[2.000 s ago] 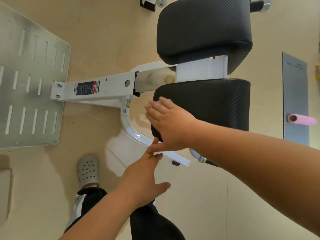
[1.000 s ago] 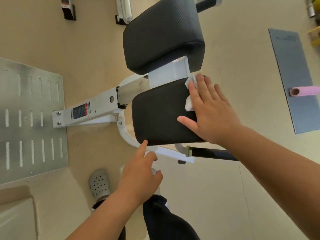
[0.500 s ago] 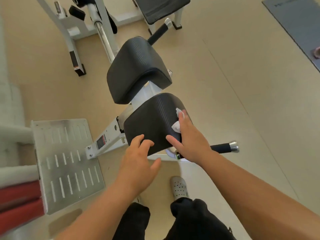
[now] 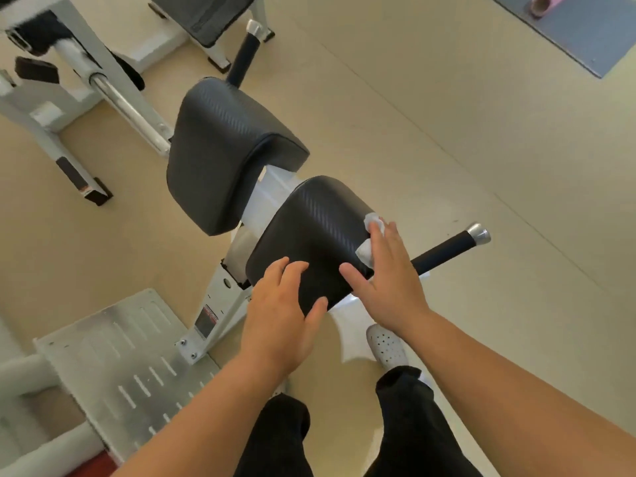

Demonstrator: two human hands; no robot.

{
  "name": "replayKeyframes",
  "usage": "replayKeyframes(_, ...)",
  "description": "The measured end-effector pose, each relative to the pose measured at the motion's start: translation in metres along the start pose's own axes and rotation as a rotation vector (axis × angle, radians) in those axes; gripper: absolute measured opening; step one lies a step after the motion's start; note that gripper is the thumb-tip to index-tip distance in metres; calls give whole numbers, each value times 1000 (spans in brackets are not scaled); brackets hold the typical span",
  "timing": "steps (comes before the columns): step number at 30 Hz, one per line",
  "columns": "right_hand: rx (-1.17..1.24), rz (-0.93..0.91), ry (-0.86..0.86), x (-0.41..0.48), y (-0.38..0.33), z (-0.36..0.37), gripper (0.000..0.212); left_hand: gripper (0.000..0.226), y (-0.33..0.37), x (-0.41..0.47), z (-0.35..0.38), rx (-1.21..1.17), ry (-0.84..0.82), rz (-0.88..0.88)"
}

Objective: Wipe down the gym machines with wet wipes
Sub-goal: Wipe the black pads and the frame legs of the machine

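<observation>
Wet wipe (image 4: 365,251) at right edge of near black pad (image 4: 309,235), pressed under flat right hand (image 4: 389,280); left hand (image 4: 278,321), loose and empty, bracing near corner; calls for even pressure, overlapping passes leftward.

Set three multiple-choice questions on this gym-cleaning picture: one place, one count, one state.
1. Where is the white wipe?
A. in the left hand
B. under the right hand, on the nearer pad's right edge
C. on the farther pad

2. How many black pads has this machine?
A. one
B. two
C. four

3. What is the left hand doing?
A. hanging free
B. gripping the wipe
C. resting on the nearer pad

Answers: B, white shows beneath the right fingers; B, the nearer pad and the farther pad; C, its fingers lie on the pad's near end.
</observation>
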State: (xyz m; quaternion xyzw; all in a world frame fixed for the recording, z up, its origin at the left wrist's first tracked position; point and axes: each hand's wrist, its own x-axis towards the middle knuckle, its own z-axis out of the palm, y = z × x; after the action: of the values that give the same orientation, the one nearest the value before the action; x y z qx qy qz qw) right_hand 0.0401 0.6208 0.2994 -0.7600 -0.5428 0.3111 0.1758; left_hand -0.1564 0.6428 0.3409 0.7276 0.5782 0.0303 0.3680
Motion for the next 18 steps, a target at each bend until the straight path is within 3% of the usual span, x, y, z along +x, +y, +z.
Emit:
replayKeyframes(4, -202, 32, 135, 27, -31, 6, 82, 58, -13, 18, -25, 25, 27, 102)
replayKeyframes(7, -315, -107, 61, -7, -27, 15, 85, 53, -5, 31, -25, 39, 142, 185)
replayKeyframes(11, -337, -272, 87, -71, 13, 33, 78, 58, 11, 30, 8, 273, 168, 479)
replayKeyframes(18, -507, -42, 262, -63, 104, 14, 83, 80, 39, 60, 61, 735, 118, 768)
